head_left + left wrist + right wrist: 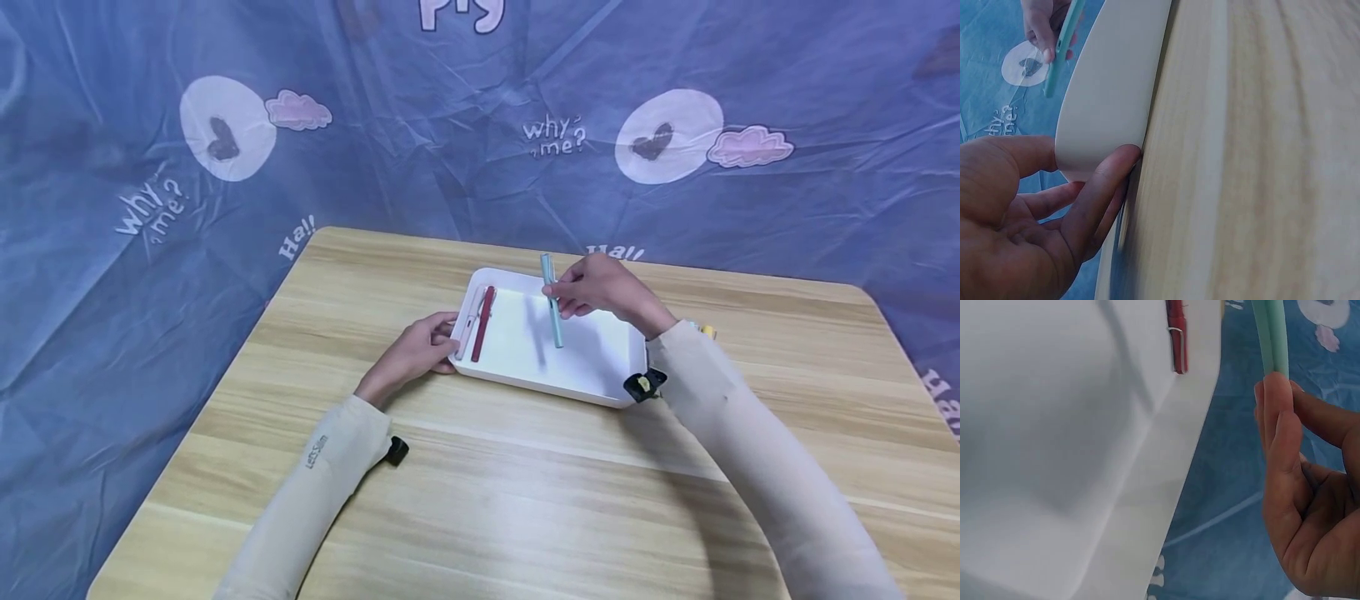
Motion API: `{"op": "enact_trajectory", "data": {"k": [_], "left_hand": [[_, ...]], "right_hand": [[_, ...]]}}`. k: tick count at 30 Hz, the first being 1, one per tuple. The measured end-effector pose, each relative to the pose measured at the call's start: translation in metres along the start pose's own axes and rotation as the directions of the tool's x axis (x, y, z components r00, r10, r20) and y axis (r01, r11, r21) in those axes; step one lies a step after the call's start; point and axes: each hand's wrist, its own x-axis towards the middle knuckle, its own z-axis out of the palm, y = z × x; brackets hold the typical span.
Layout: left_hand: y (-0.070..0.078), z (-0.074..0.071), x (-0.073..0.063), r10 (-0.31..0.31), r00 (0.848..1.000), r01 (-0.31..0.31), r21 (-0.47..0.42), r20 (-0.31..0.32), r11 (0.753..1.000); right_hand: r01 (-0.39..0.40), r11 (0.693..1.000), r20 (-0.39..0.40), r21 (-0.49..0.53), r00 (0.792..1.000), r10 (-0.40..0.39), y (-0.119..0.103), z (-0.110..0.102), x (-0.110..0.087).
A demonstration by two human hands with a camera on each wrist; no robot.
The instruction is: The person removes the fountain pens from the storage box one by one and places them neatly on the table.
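Observation:
My right hand [603, 287] pinches a light blue-green pen [557, 321] between thumb and fingers. It holds the pen steeply tilted above the white tray [540, 386], whose floor shows the pen's shadow. In the right wrist view, the pen [1274, 337] rises above the fingertips. My left hand [411, 354] grips the tray's left end, thumb at the rim and fingers against the outer wall and lower edge, as the left wrist view shows on the tray wall [1110, 81]. Inside, along the left side, a red pen [482, 327] lies beside a pale pink pen [469, 323].
The tray stands on a wood-grain table [480, 500] near its back edge. Small yellow and other coloured items [707, 332] lie partly hidden behind the right sleeve. A blue printed cloth [465, 167] hangs behind the table. Each wrist wears a black camera mount [397, 451].

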Motion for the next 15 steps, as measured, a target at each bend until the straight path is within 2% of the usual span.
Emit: {"op": "enact_trajectory", "data": {"k": [8,15], "left_hand": [[-0.003,0.000,0.001,0.006,1.000,-0.006,-0.002,0.001,1.000],[-0.003,0.000,0.000,0.004,1.000,-0.004,0.006,0.006,1.000]], "right_hand": [[-0.003,0.998,-0.087,0.069,0.996,0.009,0.015,-0.017,-0.022],[0.012,0.998,-0.153,0.064,0.988,-0.002,0.030,-0.026,-0.038]]}}
